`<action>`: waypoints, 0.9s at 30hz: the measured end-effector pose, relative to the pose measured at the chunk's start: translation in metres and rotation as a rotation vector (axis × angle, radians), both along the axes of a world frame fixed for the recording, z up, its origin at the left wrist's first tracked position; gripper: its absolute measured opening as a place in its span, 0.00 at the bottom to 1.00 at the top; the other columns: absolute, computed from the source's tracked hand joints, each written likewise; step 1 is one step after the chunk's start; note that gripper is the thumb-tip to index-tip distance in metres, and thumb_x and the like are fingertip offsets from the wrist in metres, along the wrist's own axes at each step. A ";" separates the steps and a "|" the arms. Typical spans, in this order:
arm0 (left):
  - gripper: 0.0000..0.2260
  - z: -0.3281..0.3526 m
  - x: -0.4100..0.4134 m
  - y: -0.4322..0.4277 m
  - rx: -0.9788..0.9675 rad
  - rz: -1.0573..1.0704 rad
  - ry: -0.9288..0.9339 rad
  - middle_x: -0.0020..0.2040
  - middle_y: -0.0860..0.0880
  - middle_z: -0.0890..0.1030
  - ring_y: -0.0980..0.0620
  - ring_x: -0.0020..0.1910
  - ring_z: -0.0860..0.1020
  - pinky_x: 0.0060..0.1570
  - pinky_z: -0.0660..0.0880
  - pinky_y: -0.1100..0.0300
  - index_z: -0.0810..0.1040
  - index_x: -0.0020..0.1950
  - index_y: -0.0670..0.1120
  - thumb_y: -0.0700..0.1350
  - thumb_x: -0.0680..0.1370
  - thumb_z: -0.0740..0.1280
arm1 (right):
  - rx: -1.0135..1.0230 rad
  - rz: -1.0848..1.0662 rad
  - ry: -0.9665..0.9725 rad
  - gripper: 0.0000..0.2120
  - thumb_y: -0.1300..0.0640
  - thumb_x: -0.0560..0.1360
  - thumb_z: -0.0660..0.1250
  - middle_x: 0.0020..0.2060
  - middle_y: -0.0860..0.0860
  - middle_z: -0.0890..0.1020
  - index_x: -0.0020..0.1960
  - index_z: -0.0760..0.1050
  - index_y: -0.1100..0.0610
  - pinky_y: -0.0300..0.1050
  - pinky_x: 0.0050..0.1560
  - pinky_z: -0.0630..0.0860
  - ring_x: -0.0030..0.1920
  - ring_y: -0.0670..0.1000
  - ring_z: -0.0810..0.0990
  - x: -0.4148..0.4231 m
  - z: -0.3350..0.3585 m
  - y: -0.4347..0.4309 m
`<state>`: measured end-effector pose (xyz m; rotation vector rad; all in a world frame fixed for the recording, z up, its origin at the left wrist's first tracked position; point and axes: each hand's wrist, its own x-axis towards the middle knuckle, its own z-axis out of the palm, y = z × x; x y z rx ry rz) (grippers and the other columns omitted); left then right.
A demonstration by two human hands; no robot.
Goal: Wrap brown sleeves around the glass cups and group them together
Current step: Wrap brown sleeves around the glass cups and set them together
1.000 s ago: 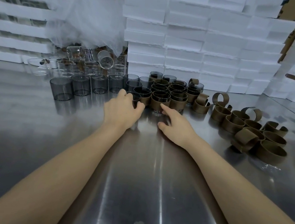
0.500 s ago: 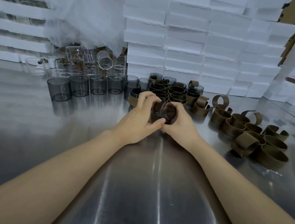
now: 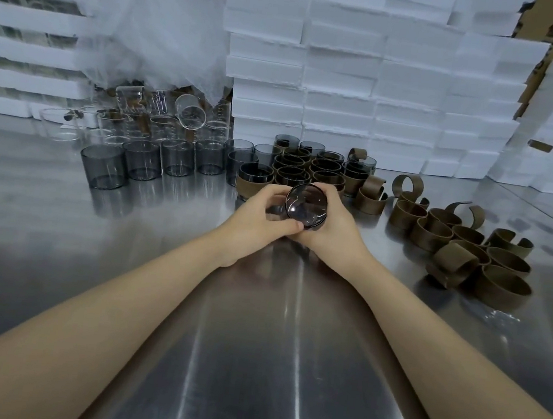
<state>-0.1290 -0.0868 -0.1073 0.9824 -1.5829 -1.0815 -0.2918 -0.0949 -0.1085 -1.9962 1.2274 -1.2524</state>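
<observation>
The table (image 3: 252,344) is brushed steel, glossy, with streaked reflections. Both hands meet over its centre, clamped on one smoked glass cup (image 3: 306,207): the left hand (image 3: 257,215) curls round the cup's left wall with the thumb laid across the near edge, and the right hand (image 3: 337,225) wraps the right wall. The cup is held off the table and tipped, so one round, glossy end faces the camera; the fingers cover its wall, so a sleeve on it cannot be confirmed. Just beyond the hands stands the sleeved cup group (image 3: 293,173), dark cylinders banded in matte brown, packed touching. To the left is a row of bare smoked cups (image 3: 142,164), with clear glasses (image 3: 189,113) behind under crumpled plastic film (image 3: 165,24). To the right lie loose brown sleeves (image 3: 454,243), stiff curled bands, some open-ended. White foam boxes (image 3: 352,80) are stacked at the far side. One second earlier both hands lay at the group's near edge holding nothing; half a second earlier the cup was less tipped.
</observation>
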 end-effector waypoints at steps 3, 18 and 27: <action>0.20 0.000 -0.002 -0.001 -0.004 0.015 -0.017 0.59 0.56 0.78 0.62 0.48 0.81 0.51 0.76 0.66 0.73 0.58 0.58 0.39 0.74 0.74 | 0.022 0.006 -0.005 0.32 0.61 0.64 0.80 0.48 0.37 0.78 0.62 0.69 0.51 0.24 0.46 0.70 0.47 0.29 0.76 -0.003 -0.001 -0.002; 0.15 0.005 0.000 -0.001 0.158 -0.047 0.098 0.62 0.43 0.80 0.43 0.61 0.79 0.58 0.78 0.55 0.74 0.67 0.46 0.37 0.80 0.62 | 0.066 0.019 0.015 0.35 0.62 0.64 0.80 0.50 0.39 0.77 0.66 0.68 0.56 0.29 0.52 0.72 0.52 0.40 0.78 -0.001 0.002 0.000; 0.08 0.003 0.000 -0.002 0.123 -0.042 0.139 0.57 0.46 0.80 0.49 0.53 0.82 0.52 0.80 0.59 0.73 0.60 0.45 0.42 0.84 0.58 | 0.062 0.063 0.009 0.33 0.66 0.65 0.78 0.51 0.40 0.77 0.64 0.67 0.54 0.26 0.51 0.70 0.50 0.34 0.76 -0.002 0.001 0.001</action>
